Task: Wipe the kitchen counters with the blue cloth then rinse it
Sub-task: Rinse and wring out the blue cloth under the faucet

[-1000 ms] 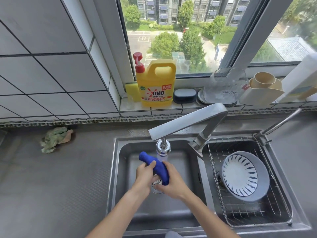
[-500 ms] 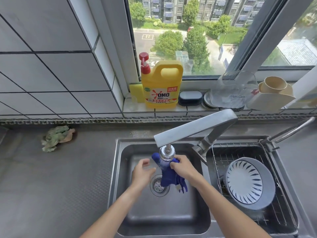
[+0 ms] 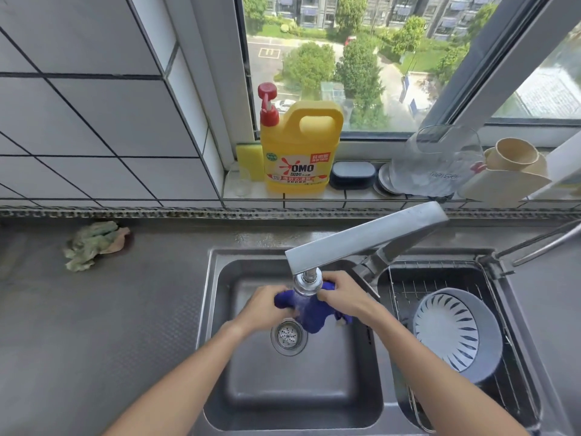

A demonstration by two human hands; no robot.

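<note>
Since half a second back the left hand [image 3: 264, 305], which was hovering with spread fingers just off the blue cloth [image 3: 309, 313], has closed in and now grips the cloth's left end, so both hands have it. A second ago the cloth was twisted into a tight roll between the two fists; now it hangs looser and bunched.

Head view, the only one: the right hand [image 3: 341, 294] has its fingers curled around the cloth's upper right part, right behind the tap's round spray head [image 3: 307, 283]. The left hand clutches the other end, knuckles up. The cloth sits directly under that spray head, over the left sink basin [image 3: 239, 388], with a floppy bit drooping down next to the drain strainer [image 3: 288, 336]. Looks like a faint spray of water is coming down onto the cloth, but it's blurry, so can't swear to it.

The faucet [image 3: 364, 239] angles over the basin from the divider. Right basin has a wire rack [image 3: 440, 272] with a grey-blue bowl [image 3: 459, 335] tipped on its side in it. On the counter [image 3: 94, 325], well off to the left by the wall, there's a crumpled greenish rag [image 3: 92, 243]. Up on the windowsill: yellow detergent jug [image 3: 300, 149] with a red pump, a yellow sponge [image 3: 250, 162] tucked behind it, a dark soap box [image 3: 352, 174], a clear glass pitcher [image 3: 440, 162] and a beige cup [image 3: 511, 154].
</note>
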